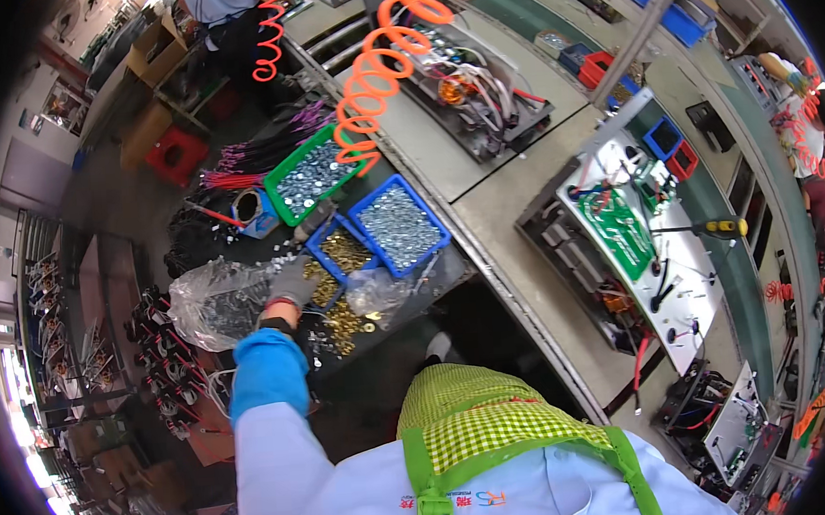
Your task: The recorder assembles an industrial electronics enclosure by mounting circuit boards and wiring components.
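Note:
My left hand (291, 282) wears a grey glove and a blue sleeve cover. It reaches out to the left and rests at the near edge of a small blue bin of brass-coloured parts (344, 249). Its fingers curl down over loose brass pieces (341, 323) spilled on the dark bench top; whether they grip anything is hidden. A clear plastic bag of dark parts (210, 306) lies just left of the hand. My right hand is out of sight below my green checked apron (479, 419).
A blue bin of silver screws (399, 225) and a green bin of silver screws (313, 176) stand beyond the hand. An orange coiled hose (371, 76) hangs above them. To the right lies a metal panel with a green circuit board (619, 231) and a yellow-handled screwdriver (727, 228). Other people work at the top and the far right.

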### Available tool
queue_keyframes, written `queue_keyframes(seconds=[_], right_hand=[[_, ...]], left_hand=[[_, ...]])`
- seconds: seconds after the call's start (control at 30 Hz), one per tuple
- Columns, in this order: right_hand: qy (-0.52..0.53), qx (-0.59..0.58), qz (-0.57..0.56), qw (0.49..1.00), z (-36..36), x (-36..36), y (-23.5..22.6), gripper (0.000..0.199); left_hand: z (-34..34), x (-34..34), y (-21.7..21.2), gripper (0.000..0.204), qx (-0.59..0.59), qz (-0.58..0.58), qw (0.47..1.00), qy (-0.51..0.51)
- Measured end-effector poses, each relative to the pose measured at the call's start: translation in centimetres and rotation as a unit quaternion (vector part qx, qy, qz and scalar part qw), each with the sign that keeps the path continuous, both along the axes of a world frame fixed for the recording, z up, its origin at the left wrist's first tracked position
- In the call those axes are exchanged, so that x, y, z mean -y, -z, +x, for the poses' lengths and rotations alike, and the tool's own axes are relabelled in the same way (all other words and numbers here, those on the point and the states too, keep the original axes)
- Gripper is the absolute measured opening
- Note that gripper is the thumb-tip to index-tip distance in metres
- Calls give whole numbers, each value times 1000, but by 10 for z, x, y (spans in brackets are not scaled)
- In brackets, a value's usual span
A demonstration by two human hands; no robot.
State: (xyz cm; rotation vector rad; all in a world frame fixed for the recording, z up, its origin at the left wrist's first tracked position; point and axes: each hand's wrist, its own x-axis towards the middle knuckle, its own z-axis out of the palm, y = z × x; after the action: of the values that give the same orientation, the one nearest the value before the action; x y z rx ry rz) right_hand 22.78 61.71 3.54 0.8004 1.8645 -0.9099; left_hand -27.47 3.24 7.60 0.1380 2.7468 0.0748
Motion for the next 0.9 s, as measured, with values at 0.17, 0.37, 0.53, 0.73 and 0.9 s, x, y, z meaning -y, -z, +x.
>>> queue_keyframes(seconds=[0.17, 0.37, 0.53, 0.73, 0.9], right_hand=[[-10, -28, 17, 999, -59, 60, -28, 45], [55, -94, 23, 994, -107, 80, -34, 41], [70, -69, 21, 995, -133, 100, -45, 41], [26, -93, 23, 995, -143, 111, -44, 40], [5, -100, 43, 994, -138, 105, -30, 40]], left_hand=[[20, -4, 67, 54, -97, 83, 988, -91], [29, 12, 70, 34, -159, 172, 971, -44], [28, 21, 75, 25, -158, 227, 959, -63], [30, 45, 89, 15, -114, 497, 827, -237], [52, 52, 81, 12, 65, 860, 302, -406]])
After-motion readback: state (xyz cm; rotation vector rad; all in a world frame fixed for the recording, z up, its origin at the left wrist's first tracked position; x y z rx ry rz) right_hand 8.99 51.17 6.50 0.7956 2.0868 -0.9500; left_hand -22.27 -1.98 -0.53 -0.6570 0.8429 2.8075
